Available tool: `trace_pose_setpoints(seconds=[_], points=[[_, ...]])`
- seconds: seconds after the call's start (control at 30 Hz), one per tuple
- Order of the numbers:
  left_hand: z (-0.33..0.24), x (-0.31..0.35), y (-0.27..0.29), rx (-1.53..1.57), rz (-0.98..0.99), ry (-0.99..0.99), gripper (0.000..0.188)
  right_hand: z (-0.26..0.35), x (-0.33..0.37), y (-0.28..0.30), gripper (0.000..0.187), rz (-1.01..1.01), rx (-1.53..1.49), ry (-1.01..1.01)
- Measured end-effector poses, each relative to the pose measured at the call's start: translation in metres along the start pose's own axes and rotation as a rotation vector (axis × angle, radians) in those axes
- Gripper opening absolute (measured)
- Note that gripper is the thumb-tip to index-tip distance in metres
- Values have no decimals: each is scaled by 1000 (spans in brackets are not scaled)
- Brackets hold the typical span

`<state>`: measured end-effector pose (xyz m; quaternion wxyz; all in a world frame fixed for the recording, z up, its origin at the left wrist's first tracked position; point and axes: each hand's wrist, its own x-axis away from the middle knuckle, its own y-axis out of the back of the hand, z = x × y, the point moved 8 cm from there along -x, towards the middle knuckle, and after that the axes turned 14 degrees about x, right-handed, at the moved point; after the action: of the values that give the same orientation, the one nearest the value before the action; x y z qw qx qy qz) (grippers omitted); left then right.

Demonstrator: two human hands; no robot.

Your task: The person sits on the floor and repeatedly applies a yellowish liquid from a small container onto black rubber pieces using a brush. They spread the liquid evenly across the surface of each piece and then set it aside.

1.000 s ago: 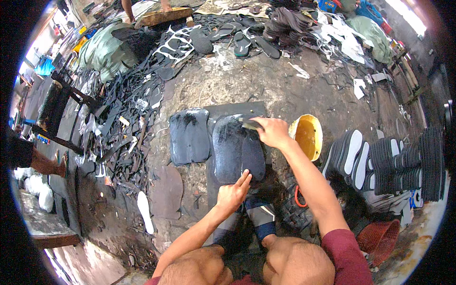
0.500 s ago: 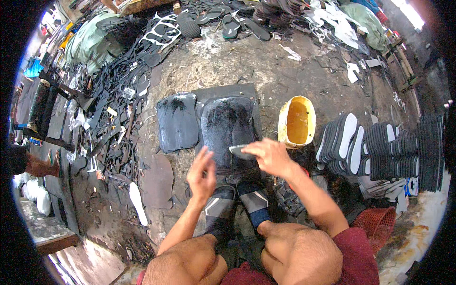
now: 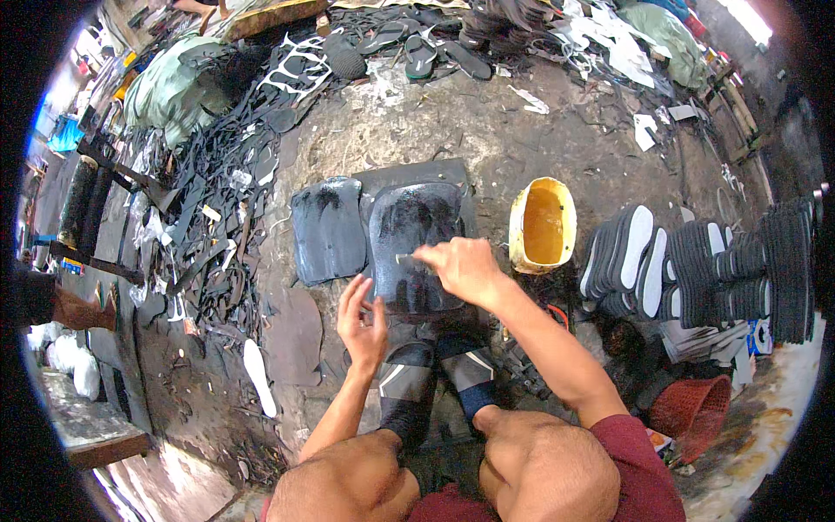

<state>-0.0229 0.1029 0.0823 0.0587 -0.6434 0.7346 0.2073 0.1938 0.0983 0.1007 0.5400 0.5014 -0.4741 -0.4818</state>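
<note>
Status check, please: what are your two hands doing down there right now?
Right hand drags a small brush over the dark rubber sheet. Left hand open at its near edge. Yellow glue tub alongside.

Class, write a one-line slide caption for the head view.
Right hand draws a small brush over a dark rubber sheet; left hand hovers nearby, beside a yellow glue container.

The right hand gripped a small brush against a dark rubber sheet at centre. The left hand, fingers spread, hovered at the sheet's seven o'clock edge. A yellow glue tub stood at three o'clock, a second sheet at nine.
</note>
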Motion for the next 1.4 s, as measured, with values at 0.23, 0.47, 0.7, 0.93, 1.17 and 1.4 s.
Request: trace_pose_setpoints(seconds=[0.23, 0.47, 0.7, 0.93, 1.17, 1.4], points=[[7, -21, 20, -18, -134, 83, 32, 43, 110, -7, 39, -290, -8, 244], [-36, -2, -65, -459, 547, -322, 70, -77, 146, 79, 31, -123, -566, -259], [-10, -57, -99, -373, 1133, -81, 48, -160, 164, 143, 33, -700, -940, -652], [-10, -223, -55, -448, 580, -127, 18, -139, 119, 81, 31, -737, -1073, -664], [-111, -228, 45, -545, 168, -684, 16, -133, 128, 62, 31, -722, -1044, -703], [119, -107, 66, -739, 321, -380, 11, -136, 136, 57, 28, -784, -1013, -746]])
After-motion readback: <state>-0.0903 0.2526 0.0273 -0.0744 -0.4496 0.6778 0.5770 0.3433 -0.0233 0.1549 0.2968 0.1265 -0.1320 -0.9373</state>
